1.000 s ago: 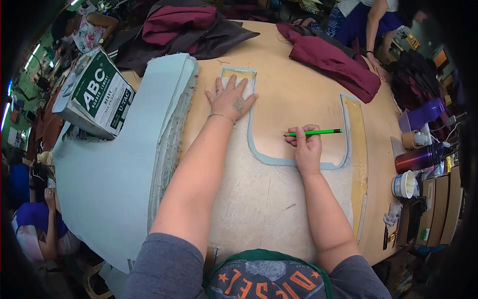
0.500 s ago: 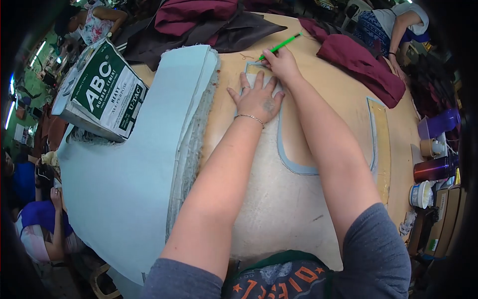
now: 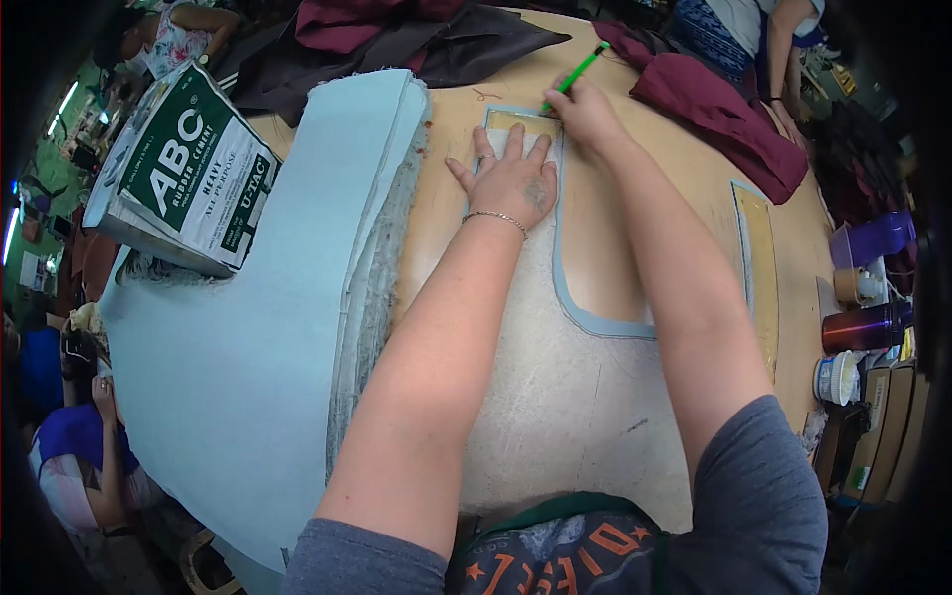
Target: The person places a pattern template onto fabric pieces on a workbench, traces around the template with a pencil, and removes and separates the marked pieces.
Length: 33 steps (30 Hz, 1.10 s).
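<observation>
My left hand (image 3: 511,180) lies flat with spread fingers on the upper arm of a pale, worn template (image 3: 535,397). Under the template, a light blue fabric edge (image 3: 607,325) shows along its curved cutout. In my right hand (image 3: 585,111) is a green pencil (image 3: 585,67), tilted, its lower end near the top right corner of the template's narrow arm. The pencil's very tip is too small to make out. A yellowish strip (image 3: 759,268) runs along the template's right arm, partly hidden by my right forearm.
Left of the template lies a stack of light blue fabric (image 3: 248,327) bearing a rubber cement can (image 3: 193,178). Maroon cloth (image 3: 724,124) rests at the back right. A tumbler (image 3: 861,329) and a white tub (image 3: 835,378) stand at the right edge. Other people are beyond the table.
My right hand first moved up from the cutout to the template's top edge with the pencil, then slightly right to the corner. My left hand stays flat on the template; the view has shifted.
</observation>
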{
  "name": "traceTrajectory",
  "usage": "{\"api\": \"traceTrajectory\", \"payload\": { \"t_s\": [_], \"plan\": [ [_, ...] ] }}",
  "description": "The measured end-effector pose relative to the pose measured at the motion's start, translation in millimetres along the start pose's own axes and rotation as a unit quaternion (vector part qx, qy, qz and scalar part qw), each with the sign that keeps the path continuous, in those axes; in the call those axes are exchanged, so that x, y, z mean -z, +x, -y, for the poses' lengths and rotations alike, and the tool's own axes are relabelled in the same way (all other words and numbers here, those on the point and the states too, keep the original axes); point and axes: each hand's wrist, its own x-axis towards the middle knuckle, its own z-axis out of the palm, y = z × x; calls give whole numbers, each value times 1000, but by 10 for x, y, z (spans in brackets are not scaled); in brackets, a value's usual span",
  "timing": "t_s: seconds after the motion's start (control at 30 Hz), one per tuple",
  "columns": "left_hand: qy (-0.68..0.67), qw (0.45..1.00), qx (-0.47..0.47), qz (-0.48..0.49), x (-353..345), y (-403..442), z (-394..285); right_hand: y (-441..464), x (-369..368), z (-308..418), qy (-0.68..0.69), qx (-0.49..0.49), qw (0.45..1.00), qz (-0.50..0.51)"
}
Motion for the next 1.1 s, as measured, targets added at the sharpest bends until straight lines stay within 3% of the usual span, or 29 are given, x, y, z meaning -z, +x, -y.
{"api": "traceTrajectory", "payload": {
  "t_s": [0.1,0.23,0.37,0.47,0.57,0.6,0.73,0.83,0.93,1.03,1.1],
  "plan": [
    [4,1000,4,-4,-17,2,-2,-42,65,-26,67,-31,997,-9],
    [-13,1000,5,-11,-9,18,-18,-33,-264,321,-53,35,997,-38],
    [-19,1000,1,-1,14,-8,-15,9,-106,231,-34,-30,999,27],
    [4,1000,2,-10,-20,11,13,72,155,-115,65,-26,996,50],
    [6,1000,0,-4,-10,6,-22,-7,111,124,-90,4,996,5],
    [5,1000,1,-4,-25,11,-18,29,-20,98,-12,3,1000,14],
    [-10,1000,3,-7,7,11,-22,-21,-243,300,-66,63,996,-23],
    [11,1000,1,-4,-18,14,-4,-69,36,175,-2,-29,999,16],
    [11,1000,3,-5,-22,16,-5,-263,333,72,94,-50,993,-43],
    [-15,1000,8,7,30,-14,-32,-413,195,-126,155,36,977,-141],
    [-1,1000,6,4,22,-7,-35,-495,85,-152,125,33,979,-159]
  ]
}}
